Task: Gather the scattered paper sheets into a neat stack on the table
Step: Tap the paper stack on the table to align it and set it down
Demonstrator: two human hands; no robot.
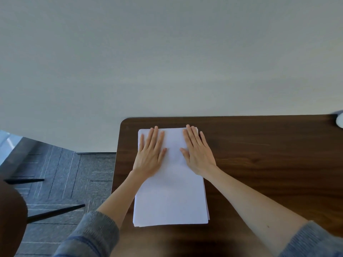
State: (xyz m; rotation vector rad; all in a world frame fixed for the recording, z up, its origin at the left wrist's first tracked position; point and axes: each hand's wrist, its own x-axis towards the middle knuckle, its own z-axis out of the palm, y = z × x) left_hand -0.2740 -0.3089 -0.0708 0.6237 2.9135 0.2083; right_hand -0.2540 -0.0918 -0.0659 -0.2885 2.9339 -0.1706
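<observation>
At the left end of the table [269,164], close to its rounded far corner, we see the stack of paper sheets [170,199]. It is plain white, matte and rectangular, with its long side running away from us. The edges sit nearly flush, though a few sheets show as thin steps along the right side and at the near corners. Our left hand [150,154] lies flat on the far left part of the top sheet, fingers straight and slightly spread, gripping nothing. Our right hand [197,153] lies flat on the far right part and also holds nothing, its outer fingers reaching the stack's right edge. Both forearms are bare below grey-blue knitted sleeves [92,236]. The table is smooth, dark brown wood grain, and its far edge meets a plain pale wall [167,52]. At the table's far right we make out part of a white object [340,121], too cropped to name. Left of the table lies a grey textured floor [83,169] with thin pale lines, crossed by slim dark furniture legs [55,212].
</observation>
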